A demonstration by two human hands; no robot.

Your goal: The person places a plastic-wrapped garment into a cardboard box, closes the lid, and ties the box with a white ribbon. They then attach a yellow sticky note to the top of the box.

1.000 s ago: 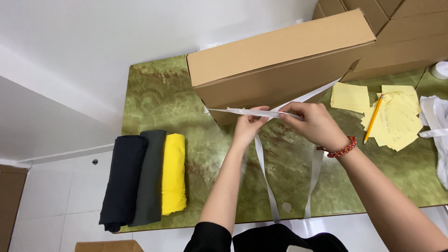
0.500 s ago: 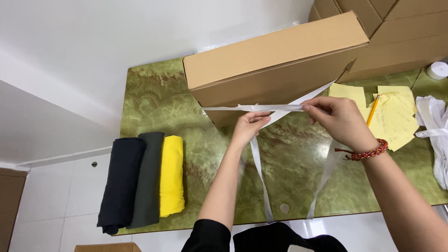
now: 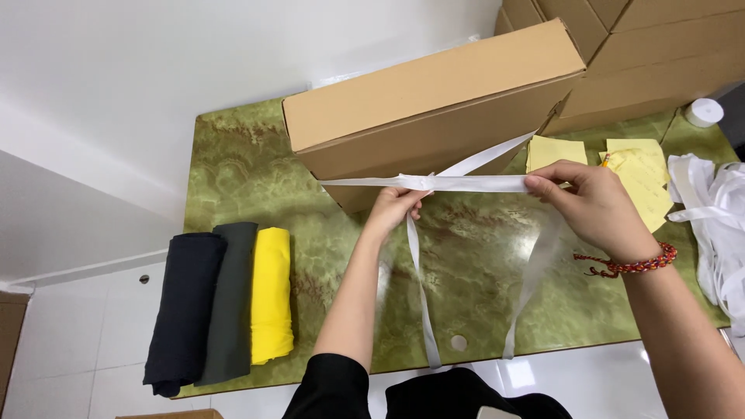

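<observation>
**Keep the ribbon taut while you work the knot**

Your left hand (image 3: 394, 203) pinches the white ribbon (image 3: 466, 183) at the small knot in front of the cardboard box (image 3: 434, 101), fingers pressed together on the crossing. Your right hand (image 3: 594, 203) pinches the same ribbon further along, thumb and fingers closed on the flat band, so a straight stretch runs between your two hands just above the green marbled table (image 3: 481, 264). Two loose tails hang down from your grips toward the table's near edge, and one strand runs back up along the box's lower edge.

To do this well, hold the band flat rather than twisted, keep an even pull from both sides, and keep the knot close against the box face so it does not slacken. Keep the tails off the yellow paper sheets (image 3: 640, 167) and the pile of loose ribbon (image 3: 718, 209) at your right. The three rolled cloths (image 3: 221, 302), black, grey and yellow, lie well apart at your left.
</observation>
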